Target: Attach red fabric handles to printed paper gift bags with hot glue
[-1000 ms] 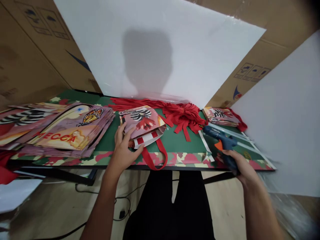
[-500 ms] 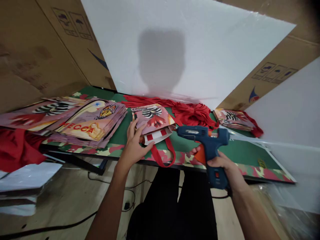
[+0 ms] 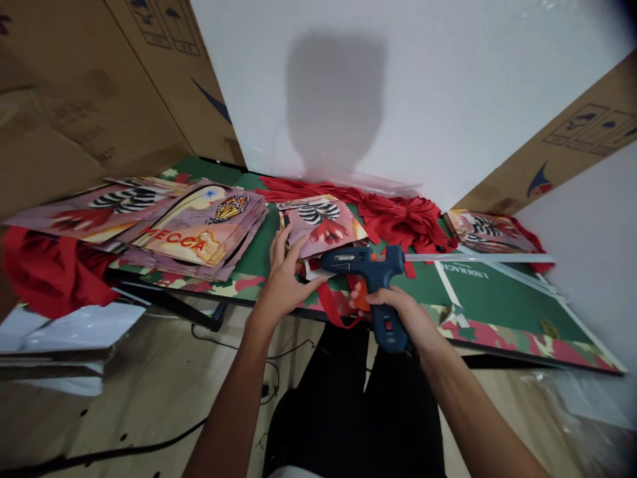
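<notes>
A blue hot glue gun (image 3: 383, 292) with an orange trigger is gripped in my right hand (image 3: 393, 302). A long clear glue stick (image 3: 478, 257) sticks out of its back, and its nozzle points left into the mouth of a printed paper bag (image 3: 323, 226). My left hand (image 3: 288, 272) holds that bag by its left side, fingers over the printed face and thumb at the opening. From the bag's near end a red ribbon handle (image 3: 331, 305) hangs over the table edge. The nozzle tip and the bag's inside are mostly hidden.
Stacks of flat printed bags (image 3: 199, 232) lie left, beside red ribbon (image 3: 60, 272) drooping over the edge. Behind the bag is a bundle of red ribbons (image 3: 398, 219). More bags (image 3: 492, 229) lie right. Cardboard (image 3: 99, 86) and a white panel (image 3: 423, 99) stand behind the green table (image 3: 517, 292).
The glue gun has moved left, its nozzle passing from the bag's right edge to inside the opening. My left hand stays on the bag. The view has shifted slightly.
</notes>
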Action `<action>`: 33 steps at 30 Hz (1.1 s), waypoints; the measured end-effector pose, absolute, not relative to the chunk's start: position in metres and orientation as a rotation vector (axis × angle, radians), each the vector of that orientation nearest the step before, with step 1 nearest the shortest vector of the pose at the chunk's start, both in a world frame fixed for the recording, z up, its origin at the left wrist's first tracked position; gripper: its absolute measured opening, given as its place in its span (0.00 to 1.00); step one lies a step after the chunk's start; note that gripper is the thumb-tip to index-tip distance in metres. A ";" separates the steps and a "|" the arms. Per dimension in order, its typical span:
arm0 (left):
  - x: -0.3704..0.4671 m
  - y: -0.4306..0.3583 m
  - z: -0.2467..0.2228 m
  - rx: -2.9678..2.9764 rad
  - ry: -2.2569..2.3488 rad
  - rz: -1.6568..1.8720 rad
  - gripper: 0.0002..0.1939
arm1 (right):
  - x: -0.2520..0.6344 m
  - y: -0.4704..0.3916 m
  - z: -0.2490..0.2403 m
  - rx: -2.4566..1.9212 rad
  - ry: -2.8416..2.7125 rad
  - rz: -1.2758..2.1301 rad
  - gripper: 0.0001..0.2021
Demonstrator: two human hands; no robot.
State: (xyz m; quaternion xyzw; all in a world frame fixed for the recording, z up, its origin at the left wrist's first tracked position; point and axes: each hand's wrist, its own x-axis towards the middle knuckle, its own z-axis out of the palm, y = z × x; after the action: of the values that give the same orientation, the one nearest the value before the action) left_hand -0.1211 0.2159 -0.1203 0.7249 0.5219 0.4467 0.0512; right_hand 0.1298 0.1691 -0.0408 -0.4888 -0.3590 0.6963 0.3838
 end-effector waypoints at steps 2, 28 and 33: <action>-0.121 0.216 -0.120 2.203 1.591 1.356 0.47 | 0.126 0.170 -0.040 -1.259 -0.944 1.783 0.11; -0.118 0.213 -0.115 2.152 1.608 1.352 0.48 | 0.120 0.184 -0.041 -1.398 -1.098 1.763 0.12; -0.119 0.214 -0.116 2.166 1.616 1.328 0.49 | 0.125 0.183 -0.039 -1.520 -1.142 1.639 0.12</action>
State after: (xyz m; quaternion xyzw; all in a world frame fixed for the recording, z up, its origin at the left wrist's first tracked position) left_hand -0.1192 0.2135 -0.1160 0.7179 0.5356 0.4400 0.0650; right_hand 0.1250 0.1830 -0.0386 -0.5756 -0.4323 0.6207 0.3106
